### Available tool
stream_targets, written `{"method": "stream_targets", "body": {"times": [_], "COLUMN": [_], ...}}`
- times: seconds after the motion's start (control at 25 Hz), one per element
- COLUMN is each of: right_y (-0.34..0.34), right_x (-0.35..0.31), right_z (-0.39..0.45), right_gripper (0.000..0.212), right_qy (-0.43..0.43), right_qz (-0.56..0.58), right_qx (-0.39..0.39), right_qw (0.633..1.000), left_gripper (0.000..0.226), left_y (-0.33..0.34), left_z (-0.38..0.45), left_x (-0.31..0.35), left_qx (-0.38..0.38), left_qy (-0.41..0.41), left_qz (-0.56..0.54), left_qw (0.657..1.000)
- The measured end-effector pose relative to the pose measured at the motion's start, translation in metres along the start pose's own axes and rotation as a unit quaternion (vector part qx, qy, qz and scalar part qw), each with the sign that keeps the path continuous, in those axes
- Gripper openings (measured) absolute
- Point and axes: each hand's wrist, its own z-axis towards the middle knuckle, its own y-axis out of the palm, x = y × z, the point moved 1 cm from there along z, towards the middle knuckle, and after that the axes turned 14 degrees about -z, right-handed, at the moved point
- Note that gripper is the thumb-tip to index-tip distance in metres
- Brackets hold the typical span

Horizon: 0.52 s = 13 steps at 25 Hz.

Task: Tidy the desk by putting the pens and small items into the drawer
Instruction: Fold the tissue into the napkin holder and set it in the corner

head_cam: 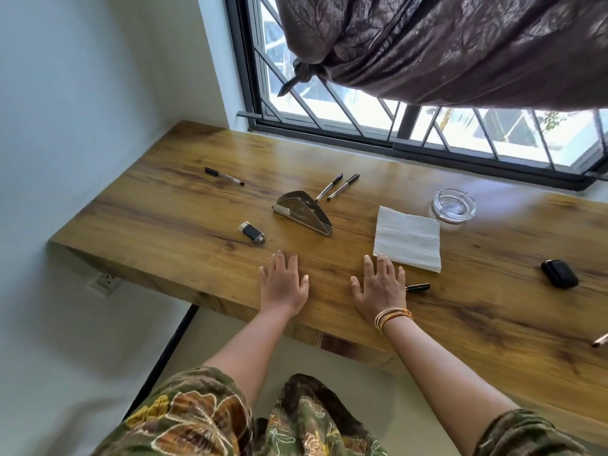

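Note:
My left hand (285, 280) and my right hand (380, 286) lie flat, palms down, on the wooden desk (184, 218), holding nothing. One pen (224, 176) rests at the far left. Two pens (329, 187) (343, 187) lie side by side behind a metal napkin holder (302, 212). A black lighter (251, 232) sits left of my left hand. Another black pen (418, 287) pokes out from under my right hand. A pen tip (599, 340) shows at the right edge. No drawer is visible.
A white napkin (408, 240) lies just beyond my right hand, a glass ashtray (454, 205) behind it. A black case (559, 274) sits at the right. The barred window (427, 126) and a knotted curtain (444, 47) line the desk's far side.

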Motion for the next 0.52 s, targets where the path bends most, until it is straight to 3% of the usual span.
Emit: {"method": "stream_targets", "body": {"times": [0.2, 0.36, 0.52], "right_y": [-0.006, -0.015, -0.024], "right_x": [0.02, 0.046, 0.074], "right_z": [0.011, 0.024, 0.037], "right_gripper": [0.052, 0.048, 0.055], "right_qy": [0.021, 0.092, 0.228], "right_qz": [0.052, 0.094, 0.156], "right_qx": [0.05, 0.035, -0.009], "right_qw": [0.997, 0.991, 0.961], "left_gripper": [0.031, 0.027, 0.026], "left_y": [-0.008, -0.004, 0.004], "left_z": [0.017, 0.033, 0.047], "left_x": [0.035, 0.072, 0.102], "left_qx": [0.06, -0.035, -0.099], "left_qy": [-0.046, -0.074, -0.151], "left_qz": [-0.181, -0.296, -0.419], "left_qw": [0.981, 0.952, 0.89]}}
